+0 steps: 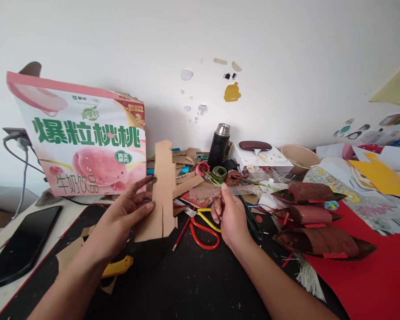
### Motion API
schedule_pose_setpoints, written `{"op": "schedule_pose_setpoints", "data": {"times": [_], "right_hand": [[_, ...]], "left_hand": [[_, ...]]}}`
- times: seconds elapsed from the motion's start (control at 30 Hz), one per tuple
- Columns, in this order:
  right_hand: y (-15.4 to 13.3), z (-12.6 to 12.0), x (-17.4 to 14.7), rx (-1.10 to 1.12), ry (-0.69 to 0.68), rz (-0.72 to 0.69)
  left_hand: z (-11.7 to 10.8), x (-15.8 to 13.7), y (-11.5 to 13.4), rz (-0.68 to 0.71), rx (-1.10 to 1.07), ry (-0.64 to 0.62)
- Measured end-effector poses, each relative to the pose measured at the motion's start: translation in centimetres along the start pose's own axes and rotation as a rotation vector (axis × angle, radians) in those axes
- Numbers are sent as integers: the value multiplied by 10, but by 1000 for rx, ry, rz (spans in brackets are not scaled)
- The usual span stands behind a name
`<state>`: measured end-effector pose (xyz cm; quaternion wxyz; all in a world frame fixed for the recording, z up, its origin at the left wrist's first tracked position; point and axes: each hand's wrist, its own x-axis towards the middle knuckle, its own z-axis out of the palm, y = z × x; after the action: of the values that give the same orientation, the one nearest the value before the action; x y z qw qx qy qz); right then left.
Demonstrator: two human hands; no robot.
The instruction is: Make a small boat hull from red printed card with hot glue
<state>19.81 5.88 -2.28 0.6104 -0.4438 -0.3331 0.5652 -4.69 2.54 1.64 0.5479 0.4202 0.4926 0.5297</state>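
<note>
My left hand [131, 206] grips a brown cardboard piece [163, 191], thumb on its near face. The piece stands upright, with a narrow top, a wider foot and a dark slit low down. In my right hand [231, 213] a clear plastic ruler [205, 192] is pinched between thumb and fingers, held level and pointing left towards the cardboard. A gap separates the two. Below them on the black mat lie scissors with red and yellow handles [205, 238] and a pencil [181, 234]. A yellow-handled tool [118, 266] is partly hidden by my left forearm.
A pink drink carton [83, 138] stands at the left behind a black phone [22, 244]. At the back are a black thermos [219, 144], open paint pots [233, 178] and a beige bowl [300, 159]. Several brown model boats [333, 242] rest on red card [383, 271] at right.
</note>
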Motion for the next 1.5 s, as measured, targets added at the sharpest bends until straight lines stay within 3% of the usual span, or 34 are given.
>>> {"op": "schedule_pose_setpoints", "data": {"times": [0.13,0.23,0.4,0.47,0.57,0.7,0.77,0.83,0.97,1.2,1.5], "right_hand": [[-5,-4,8,50,68,-39],[-6,-6,8,73,81,-87],[-6,-5,1,14,40,-176],[-8,-4,-3,-34,24,-187],[-10,-3,-6,-86,26,-191],[-10,-3,-6,-125,0,-182],[-9,-2,-7,-146,-32,-162],[-8,-1,-8,-167,-61,-145],[-10,2,-12,-204,-90,-153],[-13,3,-15,-238,-98,-164],[-11,4,-15,-229,-111,-142]], "left_hand": [[-4,-4,-4,-96,142,-172],[0,-9,-7,-63,239,-309],[22,-22,-9,-69,420,-593],[31,-25,-9,-35,545,-634],[33,-23,-10,127,679,-521],[19,-10,-11,376,735,-80],[12,-3,-13,502,866,52],[6,2,-17,588,976,53],[4,6,-26,627,1261,-95],[8,5,-34,423,1571,-185],[11,3,-39,398,1746,-205]]}}
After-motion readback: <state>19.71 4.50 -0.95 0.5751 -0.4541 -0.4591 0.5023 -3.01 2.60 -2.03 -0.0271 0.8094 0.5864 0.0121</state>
